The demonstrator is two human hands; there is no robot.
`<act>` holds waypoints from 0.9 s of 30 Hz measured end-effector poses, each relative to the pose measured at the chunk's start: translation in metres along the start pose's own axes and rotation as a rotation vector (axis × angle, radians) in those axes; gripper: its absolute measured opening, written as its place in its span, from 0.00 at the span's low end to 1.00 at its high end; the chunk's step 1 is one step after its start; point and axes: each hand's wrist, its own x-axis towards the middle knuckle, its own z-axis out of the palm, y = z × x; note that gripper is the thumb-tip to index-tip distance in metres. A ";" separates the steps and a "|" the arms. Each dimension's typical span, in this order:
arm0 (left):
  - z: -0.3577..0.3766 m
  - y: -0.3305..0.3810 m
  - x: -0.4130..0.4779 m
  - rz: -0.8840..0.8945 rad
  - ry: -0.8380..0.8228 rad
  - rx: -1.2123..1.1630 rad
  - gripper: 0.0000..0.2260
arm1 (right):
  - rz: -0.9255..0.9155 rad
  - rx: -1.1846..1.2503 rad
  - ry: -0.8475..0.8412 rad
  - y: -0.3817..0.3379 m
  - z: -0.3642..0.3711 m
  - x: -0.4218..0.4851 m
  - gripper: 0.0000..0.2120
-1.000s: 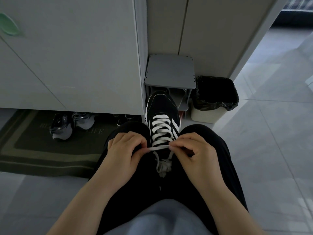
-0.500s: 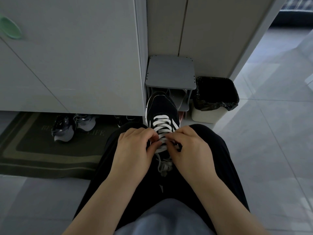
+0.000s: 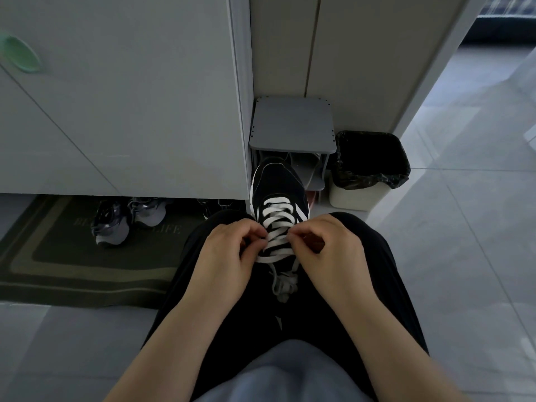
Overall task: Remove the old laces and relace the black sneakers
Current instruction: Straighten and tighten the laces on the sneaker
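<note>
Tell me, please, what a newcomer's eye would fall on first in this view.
The black sneaker with its bright white lace stands out at the centre, toe pointing away between the person's legs. The left hand and right hand pinch the lace from either side. A bin with a black liner sits on the floor to the right, and grey sneakers rest on the dark doormat to the left.

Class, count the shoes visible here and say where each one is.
3: a black sneaker between the person's legs, and a darker grey sneaker beside a paler grey sneaker on the mat under the cabinet. More may be hidden in the cabinet's shadow or the rack.
</note>
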 end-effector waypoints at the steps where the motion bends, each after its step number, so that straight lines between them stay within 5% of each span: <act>1: 0.001 0.001 0.001 0.021 0.014 0.011 0.04 | 0.019 0.024 0.001 0.000 -0.002 0.003 0.02; 7: 0.005 0.003 0.008 0.054 0.093 0.129 0.05 | 0.116 -0.003 -0.081 0.001 -0.011 0.020 0.04; 13: 0.004 0.013 0.021 -0.011 -0.040 0.266 0.06 | 0.068 -0.117 -0.107 -0.004 0.000 0.021 0.03; 20: -0.004 -0.005 0.017 -0.171 -0.166 -0.032 0.05 | 0.032 -0.103 -0.072 0.003 -0.003 0.014 0.03; 27: 0.002 0.008 0.026 -0.019 0.087 0.172 0.09 | 0.110 -0.097 -0.131 -0.006 -0.007 0.038 0.07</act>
